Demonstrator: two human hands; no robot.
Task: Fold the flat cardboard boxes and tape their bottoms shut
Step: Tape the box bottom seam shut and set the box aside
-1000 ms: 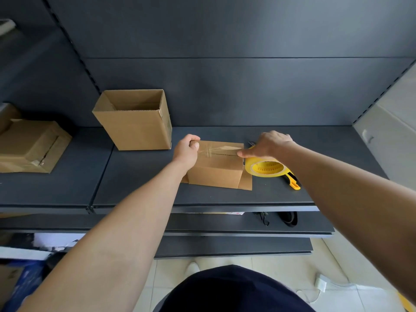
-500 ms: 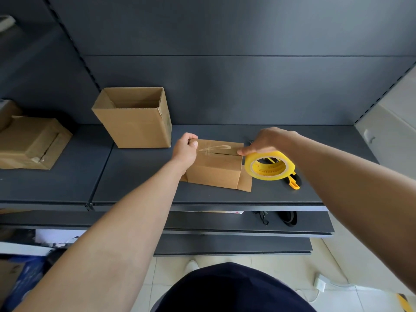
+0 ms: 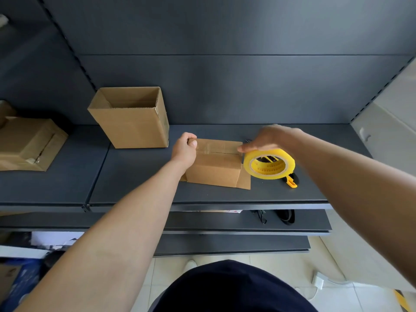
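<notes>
On the dark grey shelf (image 3: 135,183) a small cardboard box (image 3: 213,172) sits bottom-up near the middle, its flaps folded shut, with one loose flap lying flat on the shelf at its near right corner. A strip of clear tape (image 3: 217,147) runs left to right across the top, over the seam between the flaps. The left hand (image 3: 185,150) is at the box's upper left edge, fingers curled round that edge and the thumb pressed down on the left end of the strip. The right hand (image 3: 269,138) comes in from the right and grips a yellow tape roll (image 3: 270,176) from above, fingers curled over its far rim; the roll is tilted so its open core faces the camera, and it is just beside the box's right end, where a fingertip touches the top edge. A yellow utility knife (image 3: 292,183) lies on the shelf under the near right side of the roll, partly hidden by it. To the far left of the small box an open cardboard box (image 3: 132,124) stands upright, mouth up. Well apart, at the left edge of the shelf, another cardboard box (image 3: 24,145) rests bottom-up with a taped seam showing.
</notes>
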